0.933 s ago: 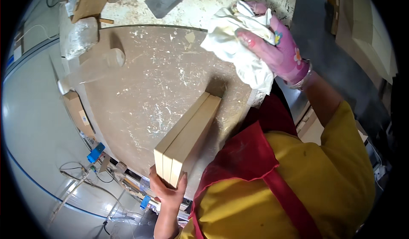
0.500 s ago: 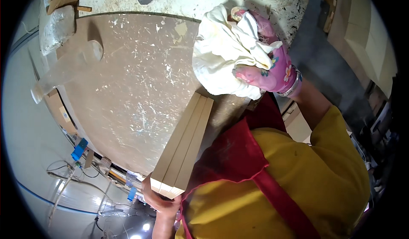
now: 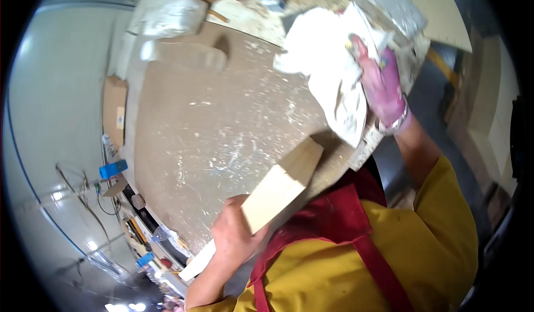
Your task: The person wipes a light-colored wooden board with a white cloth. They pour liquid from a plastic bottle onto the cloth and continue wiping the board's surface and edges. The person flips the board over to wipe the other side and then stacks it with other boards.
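Note:
My left hand (image 3: 236,231), bare, grips pale wooden strips (image 3: 275,195) at the table's near edge. Toward their far end, the wood turns browner and rests low over the tabletop. A white length shows beyond my wrist; whether it belongs to the same wood I cannot tell. My right hand (image 3: 384,84), in a pink flowered glove, is closed on a bunched white cloth (image 3: 328,62) near the table's right edge. Part of the cloth hangs toward me, and its folds hide some fingertips.
A brown, paint-flecked board (image 3: 222,106) covers the table. A translucent cylindrical container (image 3: 192,56) lies at its far left, beside a clear plastic bag (image 3: 175,17). A grey wrapped block (image 3: 389,6) sits far right. Blue tools (image 3: 113,169) and cables line the left side.
My left hand has risen from under the near end of the wood to grip it, and the wood has shifted right. My right hand has carried the cloth right. The view has turned.

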Demonstrator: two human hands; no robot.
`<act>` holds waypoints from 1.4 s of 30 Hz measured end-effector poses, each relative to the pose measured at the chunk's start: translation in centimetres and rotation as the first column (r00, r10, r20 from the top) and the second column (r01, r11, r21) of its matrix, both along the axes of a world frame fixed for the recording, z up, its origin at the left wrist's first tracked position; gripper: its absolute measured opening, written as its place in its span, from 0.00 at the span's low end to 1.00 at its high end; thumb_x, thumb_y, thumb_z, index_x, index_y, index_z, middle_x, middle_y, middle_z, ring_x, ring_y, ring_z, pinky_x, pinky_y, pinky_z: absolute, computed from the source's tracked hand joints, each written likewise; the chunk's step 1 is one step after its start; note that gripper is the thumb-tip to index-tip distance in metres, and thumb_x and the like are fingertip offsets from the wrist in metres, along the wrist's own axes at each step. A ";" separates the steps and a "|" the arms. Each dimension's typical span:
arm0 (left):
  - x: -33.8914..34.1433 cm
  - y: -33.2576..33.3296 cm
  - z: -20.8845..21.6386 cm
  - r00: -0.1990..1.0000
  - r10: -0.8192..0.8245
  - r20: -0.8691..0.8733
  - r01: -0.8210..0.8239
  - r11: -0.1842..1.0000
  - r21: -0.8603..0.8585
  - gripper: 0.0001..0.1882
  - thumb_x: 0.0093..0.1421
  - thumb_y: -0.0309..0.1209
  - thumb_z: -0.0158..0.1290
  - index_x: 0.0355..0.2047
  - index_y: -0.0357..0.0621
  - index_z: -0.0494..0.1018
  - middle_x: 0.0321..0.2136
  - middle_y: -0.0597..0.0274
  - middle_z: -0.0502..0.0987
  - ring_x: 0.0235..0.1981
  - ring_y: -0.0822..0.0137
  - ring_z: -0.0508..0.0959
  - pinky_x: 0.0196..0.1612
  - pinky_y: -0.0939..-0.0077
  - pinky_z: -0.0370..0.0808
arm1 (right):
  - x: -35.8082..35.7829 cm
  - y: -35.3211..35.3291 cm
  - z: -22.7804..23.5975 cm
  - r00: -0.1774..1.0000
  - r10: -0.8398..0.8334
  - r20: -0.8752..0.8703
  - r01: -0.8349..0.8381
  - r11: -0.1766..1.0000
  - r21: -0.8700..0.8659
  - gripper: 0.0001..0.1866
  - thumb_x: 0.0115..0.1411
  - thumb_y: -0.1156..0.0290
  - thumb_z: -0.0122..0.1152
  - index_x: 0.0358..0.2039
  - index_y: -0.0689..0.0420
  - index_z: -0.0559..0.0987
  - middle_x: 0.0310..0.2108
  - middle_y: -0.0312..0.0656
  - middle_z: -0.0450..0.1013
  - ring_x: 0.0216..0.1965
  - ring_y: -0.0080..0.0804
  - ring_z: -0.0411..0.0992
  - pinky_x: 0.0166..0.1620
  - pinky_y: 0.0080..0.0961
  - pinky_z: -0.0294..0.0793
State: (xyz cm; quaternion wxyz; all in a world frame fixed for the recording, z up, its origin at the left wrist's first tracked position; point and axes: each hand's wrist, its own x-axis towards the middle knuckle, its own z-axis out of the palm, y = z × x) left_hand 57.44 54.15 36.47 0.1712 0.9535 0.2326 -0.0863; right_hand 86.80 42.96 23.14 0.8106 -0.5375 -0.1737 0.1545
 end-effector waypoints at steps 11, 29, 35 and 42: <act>-0.1 2.4 3.2 0.959 -0.245 -0.141 0.234 0.968 -0.092 0.42 0.53 0.54 0.53 0.58 0.38 0.52 0.31 0.46 0.76 0.27 0.50 0.79 0.27 0.63 0.76 | -1.7 26.8 15.0 -0.143 0.176 0.974 0.337 0.934 -0.119 0.23 0.60 0.66 0.51 0.57 0.44 0.68 0.53 0.47 0.66 0.33 0.33 0.74 0.37 0.27 0.75; 0.2 17.1 -6.5 0.826 0.207 0.525 -0.122 0.974 -0.192 0.42 0.48 0.40 0.63 0.60 0.44 0.55 0.47 0.46 0.71 0.42 0.57 0.74 0.47 0.64 0.70 | -7.8 19.1 6.7 0.862 0.504 -0.060 -0.500 0.822 -0.273 0.24 0.53 0.72 0.66 0.45 0.69 0.65 0.41 0.48 0.73 0.41 0.26 0.74 0.43 0.19 0.76; -0.7 17.3 -8.8 0.909 0.240 0.341 -0.161 0.957 -0.242 0.46 0.45 0.44 0.64 0.61 0.46 0.55 0.48 0.45 0.72 0.38 0.55 0.77 0.46 0.66 0.72 | -4.9 19.0 0.2 0.490 0.649 -0.582 -0.544 0.749 0.378 0.18 0.65 0.66 0.45 0.52 0.61 0.67 0.41 0.45 0.75 0.38 0.35 0.77 0.40 0.33 0.80; 0.3 16.8 -3.4 0.973 0.045 0.227 -0.059 0.997 0.052 0.40 0.44 0.37 0.64 0.57 0.47 0.61 0.38 0.50 0.74 0.38 0.51 0.76 0.42 0.61 0.72 | -6.7 17.4 -1.9 0.578 0.537 -0.614 -0.486 0.832 0.270 0.19 0.66 0.59 0.46 0.52 0.56 0.68 0.44 0.41 0.73 0.42 0.31 0.75 0.44 0.30 0.78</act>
